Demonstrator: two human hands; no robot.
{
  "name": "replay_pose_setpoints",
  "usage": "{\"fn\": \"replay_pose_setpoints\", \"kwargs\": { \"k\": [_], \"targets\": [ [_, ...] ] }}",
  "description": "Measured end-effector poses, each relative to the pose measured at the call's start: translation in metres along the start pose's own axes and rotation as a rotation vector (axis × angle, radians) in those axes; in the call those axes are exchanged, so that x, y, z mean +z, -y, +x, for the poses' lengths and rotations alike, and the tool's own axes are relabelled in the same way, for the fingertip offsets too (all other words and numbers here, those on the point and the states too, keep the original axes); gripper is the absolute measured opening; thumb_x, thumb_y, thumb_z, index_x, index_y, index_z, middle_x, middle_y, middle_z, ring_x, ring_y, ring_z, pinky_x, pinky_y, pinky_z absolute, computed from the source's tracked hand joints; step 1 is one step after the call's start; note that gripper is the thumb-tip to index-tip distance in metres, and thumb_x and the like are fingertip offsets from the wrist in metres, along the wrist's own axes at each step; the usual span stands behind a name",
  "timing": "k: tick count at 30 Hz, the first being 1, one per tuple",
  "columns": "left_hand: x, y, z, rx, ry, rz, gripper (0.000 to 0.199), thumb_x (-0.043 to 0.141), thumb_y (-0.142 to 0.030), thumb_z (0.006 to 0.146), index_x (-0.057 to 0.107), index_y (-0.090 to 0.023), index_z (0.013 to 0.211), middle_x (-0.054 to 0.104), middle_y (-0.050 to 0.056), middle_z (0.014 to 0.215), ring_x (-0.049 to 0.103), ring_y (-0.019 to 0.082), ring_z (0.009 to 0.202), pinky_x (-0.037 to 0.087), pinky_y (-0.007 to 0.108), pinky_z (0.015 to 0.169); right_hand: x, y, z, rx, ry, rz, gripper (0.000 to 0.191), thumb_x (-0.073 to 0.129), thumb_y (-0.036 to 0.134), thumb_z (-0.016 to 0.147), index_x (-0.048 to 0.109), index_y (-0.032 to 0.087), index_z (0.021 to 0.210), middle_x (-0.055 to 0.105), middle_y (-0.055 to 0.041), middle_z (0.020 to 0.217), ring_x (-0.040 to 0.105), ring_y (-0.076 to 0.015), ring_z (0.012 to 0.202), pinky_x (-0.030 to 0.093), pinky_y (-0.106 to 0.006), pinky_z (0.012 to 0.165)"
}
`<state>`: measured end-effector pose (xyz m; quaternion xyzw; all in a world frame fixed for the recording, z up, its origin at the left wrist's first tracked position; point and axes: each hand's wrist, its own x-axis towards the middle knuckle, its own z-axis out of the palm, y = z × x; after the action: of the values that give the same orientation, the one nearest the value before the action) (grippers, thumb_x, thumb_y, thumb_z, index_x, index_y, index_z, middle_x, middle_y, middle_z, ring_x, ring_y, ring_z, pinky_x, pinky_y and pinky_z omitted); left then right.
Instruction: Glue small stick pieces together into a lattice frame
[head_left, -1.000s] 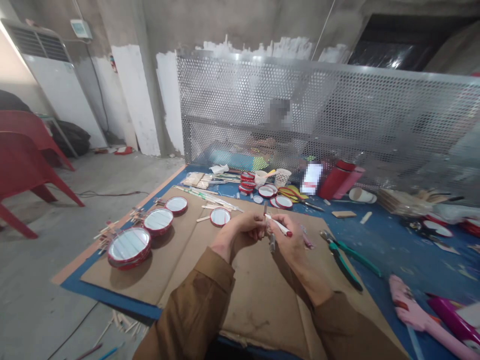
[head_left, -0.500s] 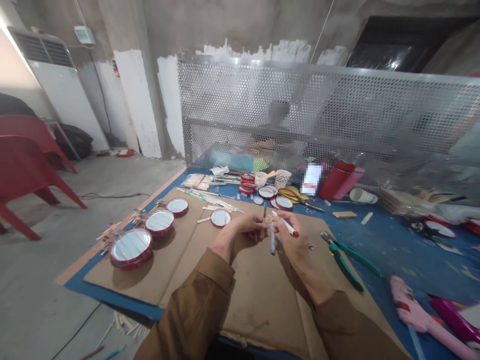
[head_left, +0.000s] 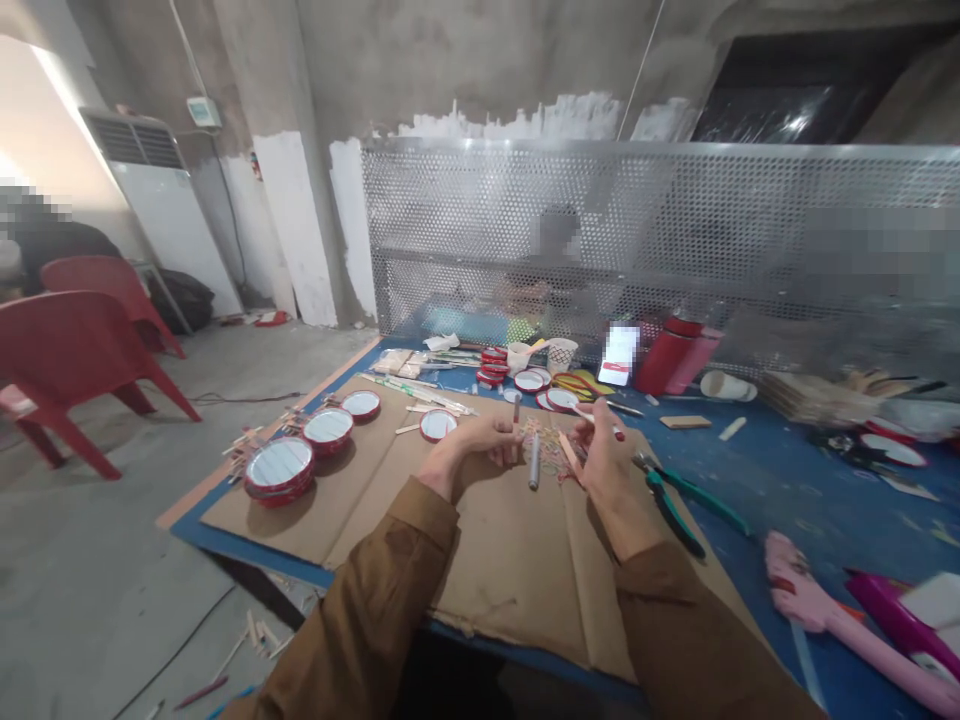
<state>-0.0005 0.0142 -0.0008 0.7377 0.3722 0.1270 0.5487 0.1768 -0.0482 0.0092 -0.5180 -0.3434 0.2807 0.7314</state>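
My left hand (head_left: 491,440) is closed around a short, thin stick (head_left: 517,410) that stands upright from its fingers. My right hand (head_left: 606,465) pinches a white marker pen (head_left: 589,414) with a red end. Between the hands, a patch of small coloured rubber bands (head_left: 551,445) is spread on the cardboard sheet (head_left: 517,560). A grey marker (head_left: 534,465) lies at the near edge of those bands. Left of my left hand is a round white disc with a red rim (head_left: 438,425), with flat wooden sticks beside it.
Red-rimmed drum-like pieces (head_left: 279,470) stand in a row on the left. Green-handled pliers (head_left: 675,510) and a pink glue gun (head_left: 810,590) lie to the right. Cups (head_left: 561,355), a phone (head_left: 619,352) and a red bottle (head_left: 669,355) line the back by a perforated metal screen (head_left: 465,200).
My hands have moved apart: the right, with the white marker pen, went right and away from the stick in my left. The rubber bands between them now show. The view has shifted slightly left.
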Motion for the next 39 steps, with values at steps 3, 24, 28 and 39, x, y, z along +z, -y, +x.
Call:
{"fn": "replay_pose_setpoints", "kwargs": {
  "k": [3,24,28,39],
  "targets": [
    [-0.001,0.001,-0.001,-0.018,-0.017,0.016,0.035,0.062,-0.046,0.085,0.059,-0.013,0.075,0.061,0.000,0.058,0.056,0.008,0.051,0.044,0.021,0.058,-0.007,0.003,0.010,0.033,-0.124,0.098,0.047,0.065,0.063,0.073,0.064,0.017,0.077,0.051,0.0063,0.051,0.048,-0.0078,0.042,0.042,-0.020,0.042],
    [-0.005,0.001,-0.008,-0.045,-0.036,0.041,0.017,0.057,-0.027,0.086,0.063,-0.013,0.079,0.062,0.001,0.059,0.057,0.009,0.049,0.044,0.022,0.056,-0.011,0.012,0.018,0.144,-0.025,0.143,0.028,0.073,0.036,0.065,0.049,0.021,0.067,0.051,0.0080,0.047,0.046,-0.0066,0.039,0.038,-0.016,0.039],
    [-0.005,-0.005,-0.008,-0.045,-0.001,0.072,0.021,0.060,-0.032,0.087,0.065,-0.012,0.081,0.062,0.000,0.059,0.056,0.009,0.049,0.045,0.023,0.059,0.001,0.010,-0.008,0.057,0.175,-0.025,0.031,0.070,0.048,0.069,0.056,0.021,0.070,0.056,0.0039,0.055,0.050,-0.0100,0.044,0.038,-0.021,0.040],
    [-0.006,-0.004,-0.004,-0.025,0.058,-0.023,0.021,0.059,-0.029,0.086,0.060,-0.013,0.073,0.061,0.001,0.057,0.058,0.011,0.050,0.046,0.024,0.058,0.005,0.001,-0.031,-0.272,0.471,-0.445,0.036,0.053,0.056,0.088,0.063,0.022,0.081,0.057,0.0017,0.064,0.054,-0.0133,0.057,0.045,-0.024,0.056]
  ]
}}
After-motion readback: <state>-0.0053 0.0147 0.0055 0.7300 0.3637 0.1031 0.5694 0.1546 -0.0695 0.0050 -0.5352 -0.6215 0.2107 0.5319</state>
